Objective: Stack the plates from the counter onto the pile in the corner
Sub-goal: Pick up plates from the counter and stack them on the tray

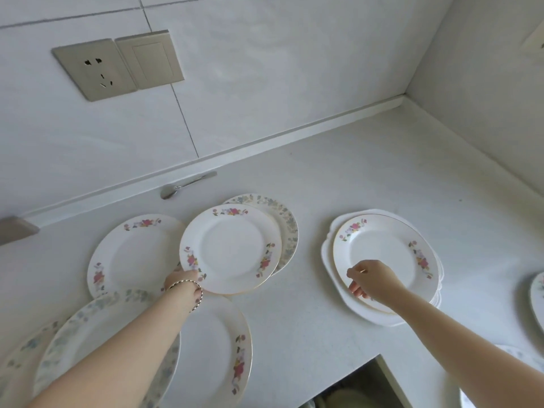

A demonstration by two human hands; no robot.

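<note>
Already the pile (379, 260) toward the corner holds a few plates: a pink-flowered plate lies on top of a scalloped white dish, with other rims just showing beneath. The right hand (371, 279) rests at the near rim of that top plate, fingers curled down onto its edge, so it seems to be setting or steadying it; whether it truly grips the rim I cannot tell. The left hand (184, 279) (a beaded bracelet at the wrist) pinches the near-left rim of another pink-flowered plate (231, 248), which overlaps a blue-flowered plate (284, 228) just beyond it. Left of that hand lies one more pink-flowered plate (135, 254), flat on the surface (353, 172). Below the forearm sit a further pink-flowered plate (217, 348) and blue-patterned ones (97, 325), partly covered by the arm. A spoon (185, 184) lies beyond the left hand, by the wall. By my judgement the work is perhaps a third done: several plates are stacked, at least five remain loose, and the one in the left hand looks next to go.
</note>
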